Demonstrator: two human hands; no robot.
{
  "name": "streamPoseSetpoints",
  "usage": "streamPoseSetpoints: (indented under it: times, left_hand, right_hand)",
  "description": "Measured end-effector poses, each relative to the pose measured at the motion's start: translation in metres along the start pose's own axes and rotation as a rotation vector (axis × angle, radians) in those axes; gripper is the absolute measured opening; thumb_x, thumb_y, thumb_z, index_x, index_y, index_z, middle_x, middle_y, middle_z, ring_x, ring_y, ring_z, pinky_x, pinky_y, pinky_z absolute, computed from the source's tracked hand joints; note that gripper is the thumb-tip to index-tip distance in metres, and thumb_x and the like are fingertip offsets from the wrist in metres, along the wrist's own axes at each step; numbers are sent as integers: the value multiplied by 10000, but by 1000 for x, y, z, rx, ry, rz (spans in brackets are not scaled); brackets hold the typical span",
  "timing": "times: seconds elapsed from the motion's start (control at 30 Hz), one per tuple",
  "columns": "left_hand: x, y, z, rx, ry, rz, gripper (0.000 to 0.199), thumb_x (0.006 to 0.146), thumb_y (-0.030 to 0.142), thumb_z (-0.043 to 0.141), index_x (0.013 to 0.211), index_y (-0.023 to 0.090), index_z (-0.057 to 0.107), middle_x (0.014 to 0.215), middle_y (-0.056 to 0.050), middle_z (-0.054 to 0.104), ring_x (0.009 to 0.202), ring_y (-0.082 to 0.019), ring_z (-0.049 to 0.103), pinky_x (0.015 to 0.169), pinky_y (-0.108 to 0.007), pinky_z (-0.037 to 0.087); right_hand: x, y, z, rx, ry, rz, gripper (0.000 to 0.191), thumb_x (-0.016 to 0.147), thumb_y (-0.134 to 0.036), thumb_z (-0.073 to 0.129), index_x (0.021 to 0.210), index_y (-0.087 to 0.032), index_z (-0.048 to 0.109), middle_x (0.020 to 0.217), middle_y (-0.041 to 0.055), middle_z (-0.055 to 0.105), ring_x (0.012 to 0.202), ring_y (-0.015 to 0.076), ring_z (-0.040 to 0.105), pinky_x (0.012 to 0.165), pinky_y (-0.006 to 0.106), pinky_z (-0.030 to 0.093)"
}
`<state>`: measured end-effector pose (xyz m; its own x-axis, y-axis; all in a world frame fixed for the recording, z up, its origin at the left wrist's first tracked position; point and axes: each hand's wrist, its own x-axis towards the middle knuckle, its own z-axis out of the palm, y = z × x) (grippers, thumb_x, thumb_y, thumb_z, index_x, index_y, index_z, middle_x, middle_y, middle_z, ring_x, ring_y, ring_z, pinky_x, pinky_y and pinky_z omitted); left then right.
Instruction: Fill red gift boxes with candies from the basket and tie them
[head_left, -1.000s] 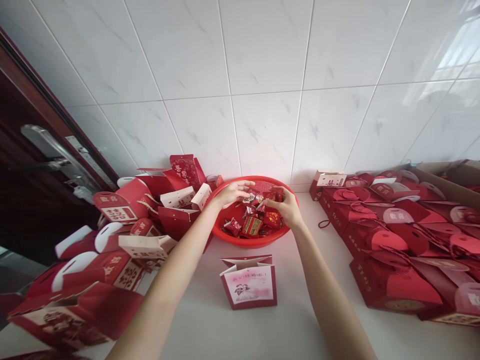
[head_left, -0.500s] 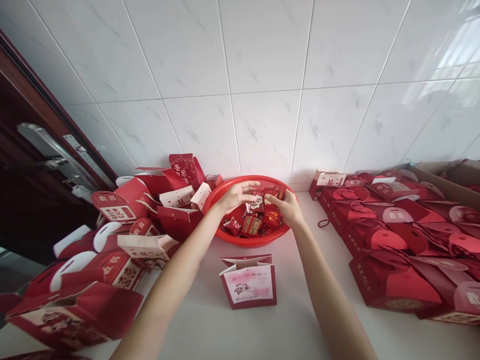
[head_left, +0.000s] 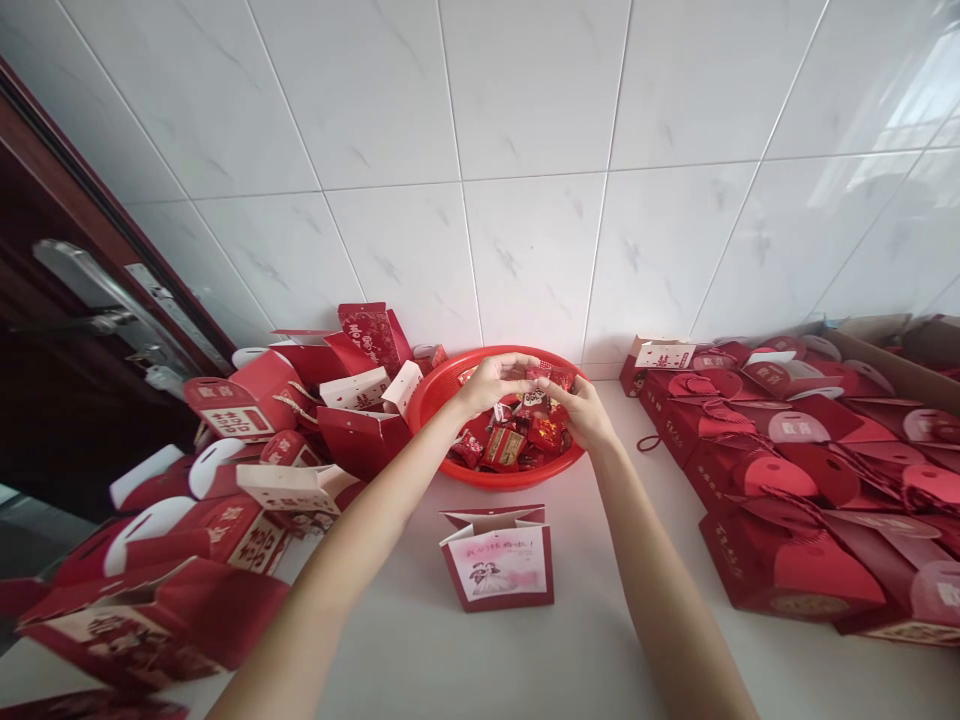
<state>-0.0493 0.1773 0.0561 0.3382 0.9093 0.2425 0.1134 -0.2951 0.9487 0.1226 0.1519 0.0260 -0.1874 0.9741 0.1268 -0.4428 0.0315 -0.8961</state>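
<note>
Over the red plastic basket [head_left: 491, 481], both hands meet at a small red-and-white wrapped candy [head_left: 535, 397]. Thumb and fingers of my left hand [head_left: 496, 384] close on its left side. My right hand [head_left: 586, 410] pinches its right side, thumb tip near the left hand's fingers. More wrapped candies [head_left: 505, 447] in red and gold lie in the basket beneath. In front of the basket stands an open-topped red gift box [head_left: 504, 567] with a pink picture panel of a couple; neither hand touches it.
Several open red gift boxes [head_left: 217, 530] crowd the left side of the white table [head_left: 555, 665]. Rows of closed red boxes [head_left: 795, 470] with cords fill the right, beside a cardboard carton [head_left: 892, 365]. A tiled wall [head_left: 525, 270] stands behind; a door handle [head_left: 97, 280] is at left.
My left hand has moved right, toward my right hand. Both hands have come together at the candy, which sits slightly further right and higher over the basket.
</note>
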Motion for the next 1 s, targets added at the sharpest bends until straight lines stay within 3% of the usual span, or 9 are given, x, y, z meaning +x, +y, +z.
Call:
streamPoseSetpoints:
  times: [0.13,0.2,0.3,0.43,0.53,0.63,0.77,0.9,1.0]
  left_hand:
    - [8,-3,-7,146,9,-43,443,794,353,763,1187,165,684,1180,-104,713,1058,-222,658,972,-378,493]
    - [12,-11,-14,318,36,-125,324,837,381,711,1093,183,727,1096,-77,740,1014,-219,666,942,-345,492]
    - [14,-28,-25,519,17,-270,136,655,255,847,706,183,744,761,-40,737,838,-247,681,822,-321,493]
    - [13,-52,-40,631,-11,-412,267,471,-7,815,467,185,629,512,-20,629,658,-248,654,694,-325,474]
    - [14,-62,-52,682,64,-412,280,471,-26,778,475,193,604,585,-37,663,768,-276,673,710,-321,471]
    - [17,-64,-61,681,142,-357,194,562,68,783,571,202,643,793,-73,739,949,-296,674,774,-318,481]
    - [24,-63,-56,588,69,-277,122,687,224,759,808,220,759,971,-61,772,1023,-254,669,854,-301,503]
    - [27,-68,-48,522,-86,-315,211,544,196,843,739,233,771,797,-27,770,834,-238,696,781,-296,526]
    - [28,-76,-53,514,-54,-344,280,420,54,843,612,211,713,666,-42,722,779,-270,690,742,-323,516]
  right_hand:
    - [0,-3,0,41,23,-32,445,489,-343,940,826,-195,691,821,24,752,692,199,715,552,283,576]
    - [1,-4,1,55,53,-34,410,491,-329,930,790,-192,686,788,20,744,659,186,701,524,265,550]
    - [1,-5,2,62,81,-24,398,477,-318,920,773,-194,684,758,17,734,642,185,688,519,269,540]
    - [2,-5,3,86,99,-31,383,469,-304,913,757,-203,683,757,9,729,668,191,689,565,292,564]
    - [2,-4,4,76,103,-43,354,488,-297,899,750,-202,682,742,2,714,645,173,672,561,282,546]
    - [1,-4,5,66,129,-37,343,481,-273,881,748,-206,676,734,-1,708,645,174,667,562,286,541]
    - [1,-4,6,68,135,-37,337,477,-256,867,740,-205,663,713,-10,695,638,169,663,570,286,544]
    - [0,-4,5,71,135,-41,326,490,-257,866,725,-200,647,683,-26,670,607,141,638,566,268,530]
    - [0,-5,5,60,148,-30,335,494,-258,862,748,-204,651,704,-21,681,620,148,642,541,261,516]
